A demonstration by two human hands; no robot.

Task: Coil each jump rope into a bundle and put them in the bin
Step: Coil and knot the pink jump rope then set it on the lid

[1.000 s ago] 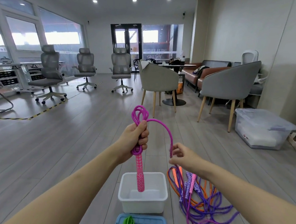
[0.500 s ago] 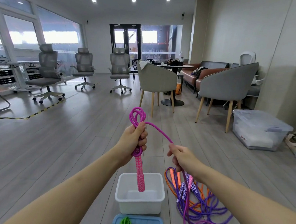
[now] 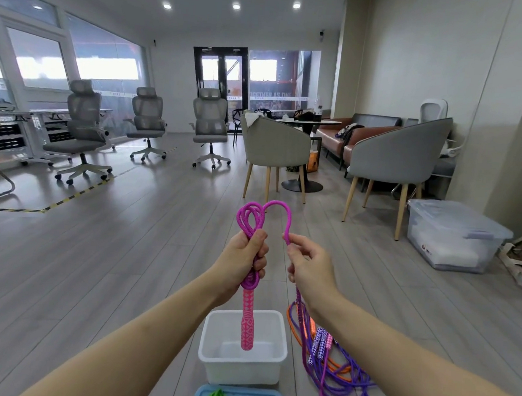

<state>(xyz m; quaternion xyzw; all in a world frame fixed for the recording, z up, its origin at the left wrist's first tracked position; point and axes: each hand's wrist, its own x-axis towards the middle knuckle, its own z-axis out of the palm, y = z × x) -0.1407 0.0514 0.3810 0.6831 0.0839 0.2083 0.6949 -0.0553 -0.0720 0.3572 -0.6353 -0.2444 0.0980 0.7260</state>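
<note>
Centre frame: left hand [image 3: 244,258] grips coiled magenta jump rope [image 3: 253,220], pink handle [image 3: 247,322] dangling over white bin [image 3: 242,363] | right hand [image 3: 307,263] pinches its arching strand | lower right: tangled purple and orange ropes [image 3: 342,383] on floor.

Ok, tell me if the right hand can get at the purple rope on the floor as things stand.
Probably not yet: the right hand pinches the pink rope up in the air, and the purple rope lies well below it on the floor, unobstructed.
</note>
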